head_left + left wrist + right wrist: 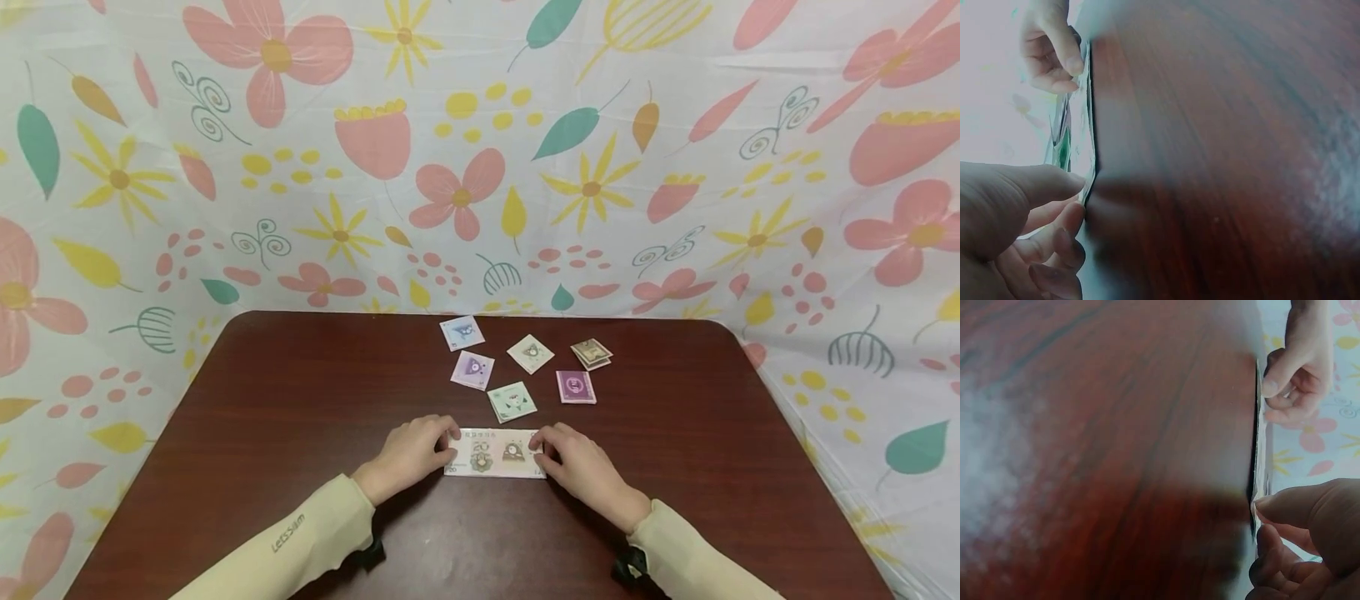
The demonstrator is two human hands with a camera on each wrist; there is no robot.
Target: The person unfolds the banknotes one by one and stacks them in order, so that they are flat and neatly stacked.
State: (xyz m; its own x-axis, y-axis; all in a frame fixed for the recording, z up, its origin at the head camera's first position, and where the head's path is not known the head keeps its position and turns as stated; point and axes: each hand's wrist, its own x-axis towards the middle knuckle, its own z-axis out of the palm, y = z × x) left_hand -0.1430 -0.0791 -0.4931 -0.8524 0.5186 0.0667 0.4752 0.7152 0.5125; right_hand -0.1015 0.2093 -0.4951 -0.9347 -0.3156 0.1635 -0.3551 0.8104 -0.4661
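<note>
A pale play banknote (495,457), printed with a brown figure and the number 20, lies lengthwise near the middle of the table. My left hand (411,452) pinches its left end, thumb on the near side and fingers behind, as the left wrist view shows. At the opposite end my right hand (587,468) pinches it the same way. Seen edge-on in the right wrist view, the note (1260,450) looks thin and nearly straight, with the right thumb (1291,506) at its edge.
Beyond the note lie several folded notes: a blue one (462,333), a purple one (472,370), a green one (512,402), a whitish one (531,354), a brown one (592,353) and a magenta one (576,387). A flowered cloth (465,267) hangs behind the dark table (315,375).
</note>
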